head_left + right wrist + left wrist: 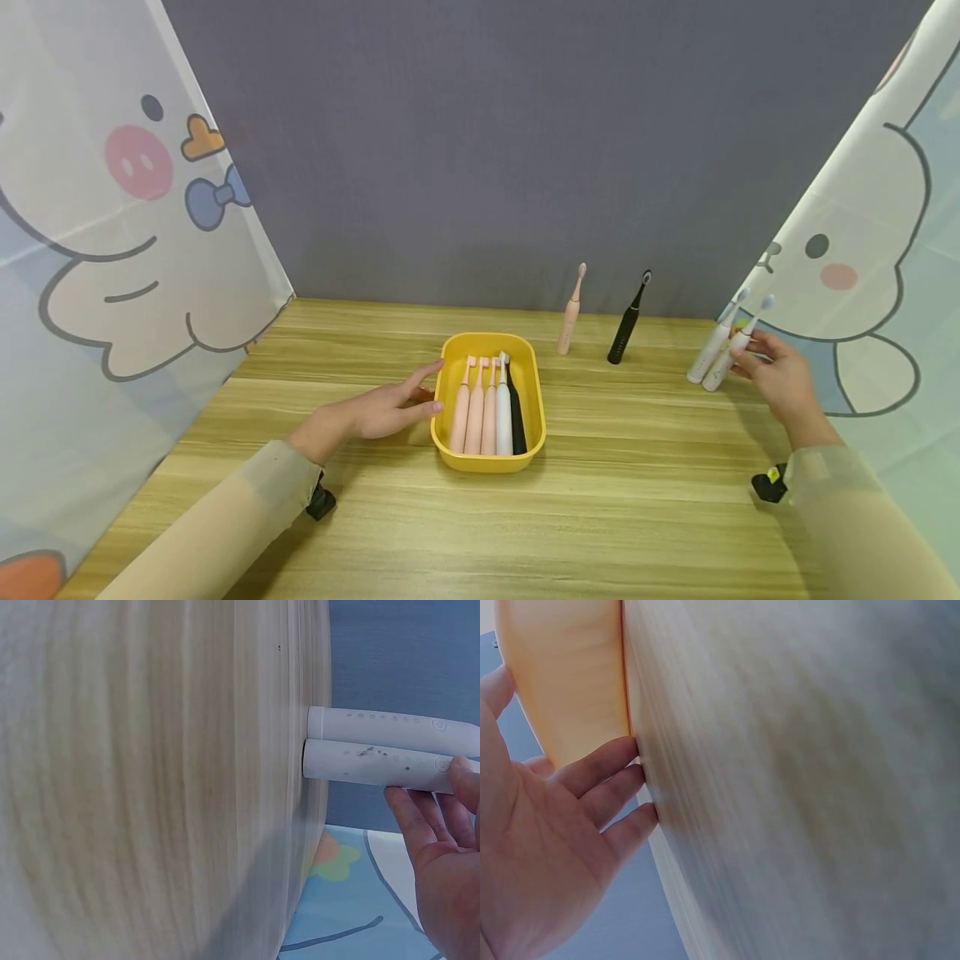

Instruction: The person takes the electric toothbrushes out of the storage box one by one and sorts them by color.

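My right hand (783,379) holds a white electric toothbrush (722,368) by its upper handle, with the thumb against the button side. That brush stands upright, its base at the tabletop. A second white electric toothbrush (375,726) stands right beside it. At the left of a yellow bin (491,465), my left hand (378,412) has its fingers spread and its fingertips at the side wall. The left wrist view shows lower fingers down by the table at the bin's outer wall (570,682). Inside the bin lie several pink electric toothbrushes (475,421), a white one (503,417) and a black one (517,421).
A pink electric toothbrush (569,325) and a black electric toothbrush (625,333) stand upright toward the back of the wood-grain table (585,517). Behind the table is a grey panel (465,167). Cartoon-printed cloths (150,300) hang along both sides, the right one close to my right hand.
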A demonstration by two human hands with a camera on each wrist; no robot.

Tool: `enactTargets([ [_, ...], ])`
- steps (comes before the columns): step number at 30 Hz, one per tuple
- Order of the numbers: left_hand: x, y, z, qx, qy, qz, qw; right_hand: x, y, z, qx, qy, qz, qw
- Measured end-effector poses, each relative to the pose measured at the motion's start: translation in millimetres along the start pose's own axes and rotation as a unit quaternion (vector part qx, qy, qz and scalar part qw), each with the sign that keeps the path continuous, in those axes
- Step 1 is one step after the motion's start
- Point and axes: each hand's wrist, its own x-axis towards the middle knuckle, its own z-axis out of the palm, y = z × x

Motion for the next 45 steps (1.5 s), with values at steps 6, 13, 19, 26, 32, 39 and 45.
enactTargets([
  [6,0.2,0.8,0.1,-0.002,-0.001,0.0,1.0,1.5,-0.1,0.0,-0.027,-0.004,-0.007,0.9996],
  [13,0.5,1.0,-0.8,0.001,0.003,0.003,1.0,1.4,2.1,-0.4,-0.115,-0.009,-0.005,0.9933],
  [19,0.1,-0.1,0.0,-0.001,0.001,0.001,1.0,0.8,3.2,1.6,-0.127,-0.009,-0.015,0.9918],
  [26,0.8,-1.4,1.0,0.0,0.002,0.002,1.0,0.7,2.7,2.8,-0.115,-0.009,-0.02,0.9932],
  [32,1.5,-1.0,0.7,0.002,0.002,0.002,1.0,1.1,3.5,3.2,-0.108,-0.009,-0.022,0.9939],
  [39,1.3,-0.9,1.1,-0.002,0.001,0.001,1.0,1.3,3.1,2.3,-0.103,-0.012,-0.016,0.9944],
  [45,1.0,-0.2,0.9,-0.002,0.003,-0.002,1.0,0.5,2.9,2.7,-0.106,-0.009,-0.014,0.9943],
])
